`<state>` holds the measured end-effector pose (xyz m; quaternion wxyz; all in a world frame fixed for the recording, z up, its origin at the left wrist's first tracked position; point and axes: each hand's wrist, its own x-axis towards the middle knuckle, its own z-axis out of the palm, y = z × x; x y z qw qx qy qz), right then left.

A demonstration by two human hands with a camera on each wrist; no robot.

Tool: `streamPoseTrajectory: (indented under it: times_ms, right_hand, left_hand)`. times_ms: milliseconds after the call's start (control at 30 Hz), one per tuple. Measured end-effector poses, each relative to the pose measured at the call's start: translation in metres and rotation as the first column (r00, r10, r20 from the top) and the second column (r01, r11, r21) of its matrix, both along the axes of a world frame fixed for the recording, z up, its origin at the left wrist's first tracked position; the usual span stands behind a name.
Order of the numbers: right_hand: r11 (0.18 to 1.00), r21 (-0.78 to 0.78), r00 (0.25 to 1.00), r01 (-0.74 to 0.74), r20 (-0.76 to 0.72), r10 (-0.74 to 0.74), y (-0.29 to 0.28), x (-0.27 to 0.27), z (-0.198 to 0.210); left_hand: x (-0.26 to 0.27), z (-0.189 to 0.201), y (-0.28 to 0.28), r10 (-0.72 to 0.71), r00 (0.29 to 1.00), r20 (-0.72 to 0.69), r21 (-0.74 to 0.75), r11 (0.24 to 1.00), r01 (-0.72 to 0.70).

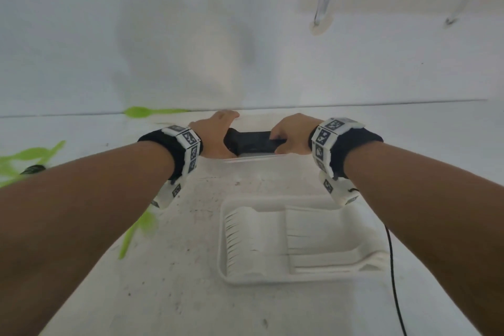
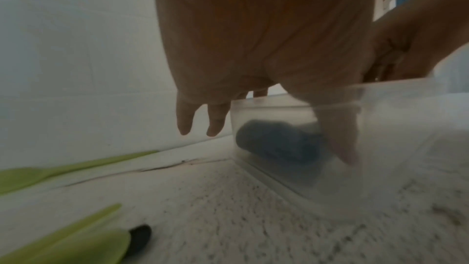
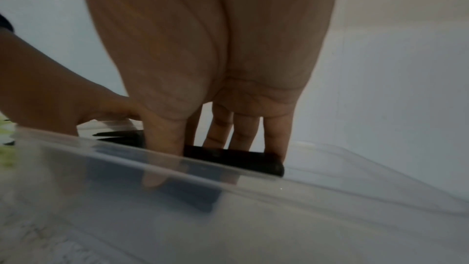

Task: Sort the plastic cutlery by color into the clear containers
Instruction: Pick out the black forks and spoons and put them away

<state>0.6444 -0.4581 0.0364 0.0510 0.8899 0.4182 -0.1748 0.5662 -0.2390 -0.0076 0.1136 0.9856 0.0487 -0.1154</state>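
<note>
- Both hands, left hand (image 1: 215,135) and right hand (image 1: 293,133), grip a black cutlery bundle (image 1: 252,142) inside the far clear container (image 1: 253,159).
- Its walls blur the bundle's ends.
- Fingertips are partly hidden.

— Position of the arms?
— Both forearms extended forward, roughly parallel, each wrist banded.
— Left hand (image 1: 215,135)?
— Thumb lowered apart from the other fingers, which point downward, loosely straight.
— Right hand (image 1: 291,133)?
— Fingers (image 3: 245,131) pointing down, thumb opposed; grip closed on a dark bundle.
</note>
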Motion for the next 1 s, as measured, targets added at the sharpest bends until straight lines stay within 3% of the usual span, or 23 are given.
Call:
streamPoseTrajectory:
  times_ms: [300, 500, 667, 867, 1000]
  right_hand:
    - [0.999, -0.021, 0.999, 0.027, -0.017, -0.028, 0.004, -0.001, -0.008]
    - [0.999, -0.040, 1.000, 0.022, 0.009, -0.022, 0.007, -0.002, -0.010]
    - [0.997, -0.082, 1.000, 0.006, 0.002, -0.006, 0.011, 0.001, -0.012]
    - [0.998, -0.061, 1.000, 0.012, 0.024, -0.010, 0.009, 0.006, -0.014]
    - [0.986, -0.166, 0.999, 0.014, 0.045, -0.007, 0.027, 0.006, -0.006]
  left_hand:
    - [0.002, -0.010, -0.006, 0.023, 0.993, 0.115, 0.073, 0.997, -0.031]
    - [0.005, -0.012, -0.005, 0.006, 0.997, 0.079, 0.141, 0.990, -0.017]
    - [0.007, -0.012, -0.006, 0.043, 0.997, 0.070, 0.063, 0.997, -0.047]
    - [0.012, -0.013, -0.005, 0.056, 0.992, 0.114, 0.075, 0.995, -0.065]
    - [0.012, -0.015, -0.004, 0.057, 0.988, 0.142, 0.038, 0.997, -0.063]
